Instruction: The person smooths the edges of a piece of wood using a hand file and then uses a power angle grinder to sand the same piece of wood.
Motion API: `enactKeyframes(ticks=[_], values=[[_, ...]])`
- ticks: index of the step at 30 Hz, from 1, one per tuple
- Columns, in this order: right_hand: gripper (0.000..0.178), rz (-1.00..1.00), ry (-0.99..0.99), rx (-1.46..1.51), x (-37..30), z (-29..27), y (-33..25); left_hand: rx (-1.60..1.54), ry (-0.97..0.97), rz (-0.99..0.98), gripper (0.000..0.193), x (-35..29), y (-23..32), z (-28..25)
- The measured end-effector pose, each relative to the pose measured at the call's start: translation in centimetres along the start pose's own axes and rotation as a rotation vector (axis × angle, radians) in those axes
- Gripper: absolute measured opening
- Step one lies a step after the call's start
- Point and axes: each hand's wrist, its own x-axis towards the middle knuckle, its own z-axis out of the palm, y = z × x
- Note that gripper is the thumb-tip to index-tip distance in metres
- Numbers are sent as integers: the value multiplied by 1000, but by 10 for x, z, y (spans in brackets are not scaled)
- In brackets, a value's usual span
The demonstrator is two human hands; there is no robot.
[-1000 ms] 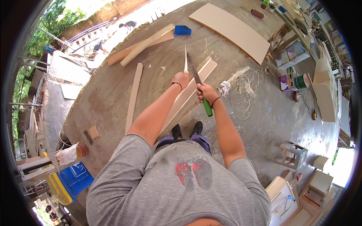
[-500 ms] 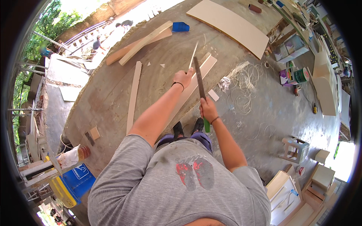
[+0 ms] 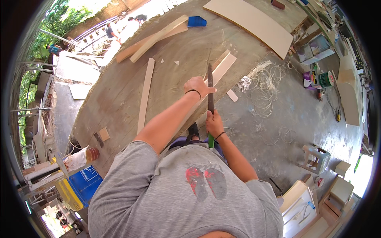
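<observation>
My right hand (image 3: 215, 123) is closed round the green handle of a long, dark, narrow file (image 3: 210, 85), its blade pointing away from me. My left hand (image 3: 197, 86) is curled ahead of it, thumb stretched to the right where the file's blade crosses it. A thin strip (image 3: 208, 57) shows faintly beyond the left fist, nearly edge-on; the fingers gripping it are partly hidden. Below both hands a long pale board (image 3: 225, 65) lies slanting on the concrete, a narrower wooden edge along its left side.
Left of me lies another pale board (image 3: 146, 95), with two crossed planks (image 3: 158, 37) and a blue piece (image 3: 197, 21) farther off. A large panel (image 3: 250, 23) lies far right. Tangled string (image 3: 264, 87), a stool (image 3: 316, 158) and a green-labelled can (image 3: 326, 79) are on the right.
The left hand and thin strip have turned, so the strip looks narrower. The file has come closer to me and now crosses the left thumb. My view has shifted slightly.
</observation>
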Motion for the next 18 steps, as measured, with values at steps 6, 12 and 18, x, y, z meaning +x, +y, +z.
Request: enactKeyframes(ticks=[6, 12, 18], values=[[28, 9, 12, 29, 3, 17, -10, -55, 53, -16, 54, 3, 2, 9], [29, 2, 26, 63, 5, 35, -16, -121, 22, -59, 45, 11, -2, 9], [35, -122, 175, -164, 34, 65, 13, -183, 68, -96, 42, 18, -5, 11]])
